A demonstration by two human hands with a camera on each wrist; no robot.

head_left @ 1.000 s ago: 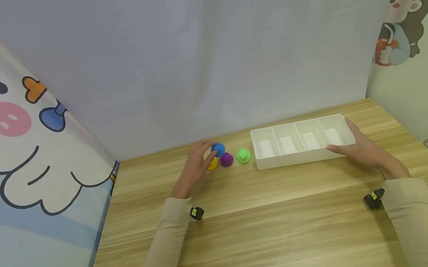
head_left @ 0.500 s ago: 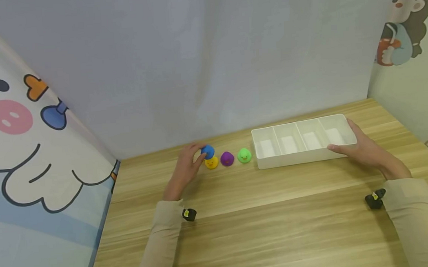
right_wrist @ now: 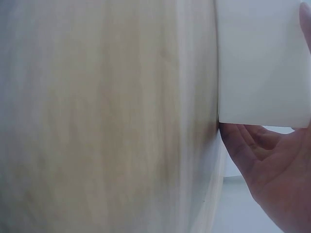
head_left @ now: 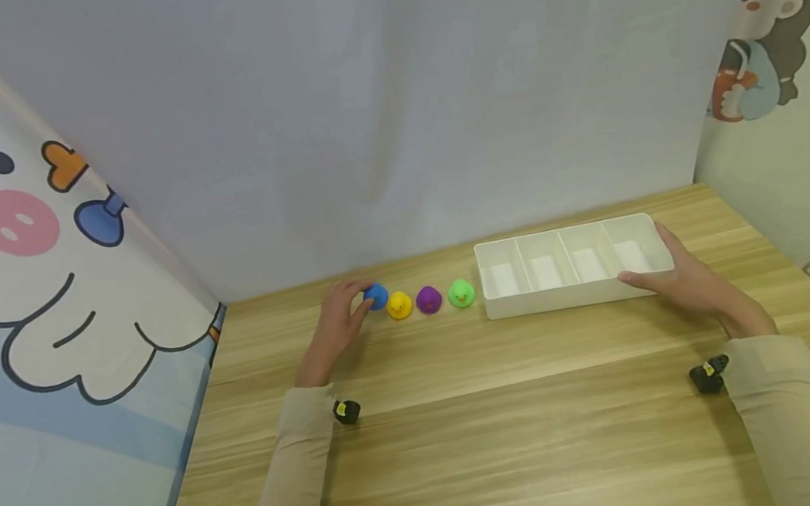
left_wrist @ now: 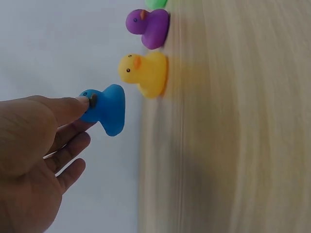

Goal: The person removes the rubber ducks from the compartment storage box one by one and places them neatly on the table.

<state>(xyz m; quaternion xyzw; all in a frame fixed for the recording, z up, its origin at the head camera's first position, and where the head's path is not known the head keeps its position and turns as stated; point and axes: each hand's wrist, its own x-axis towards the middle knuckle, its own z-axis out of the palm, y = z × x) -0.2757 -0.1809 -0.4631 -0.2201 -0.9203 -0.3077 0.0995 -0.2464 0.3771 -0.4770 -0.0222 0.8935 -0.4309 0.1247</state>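
My left hand (head_left: 335, 324) pinches a blue rubber duck (left_wrist: 112, 109) by its head between thumb and fingers. In the left wrist view the duck's base hangs a little above the wooden table. Just right of it sits a yellow rubber duck (head_left: 399, 306), followed in a row by a purple duck (head_left: 429, 300) and a green duck (head_left: 461, 294). My right hand (head_left: 691, 286) grips the right end of a white divided box (head_left: 575, 298), thumb over the front rim and fingers round the end wall. The box's compartments hold nothing.
The wooden table (head_left: 499, 433) runs up to a pale curtain (head_left: 342, 133) close behind the ducks and box. A cartoon-printed cloth (head_left: 67, 305) borders the left side. On the right stands another printed wall (head_left: 768, 161).
My left hand has carried the blue duck leftward, from above the purple and yellow ducks to the yellow duck's left, and lower. My right hand and the box stay put.
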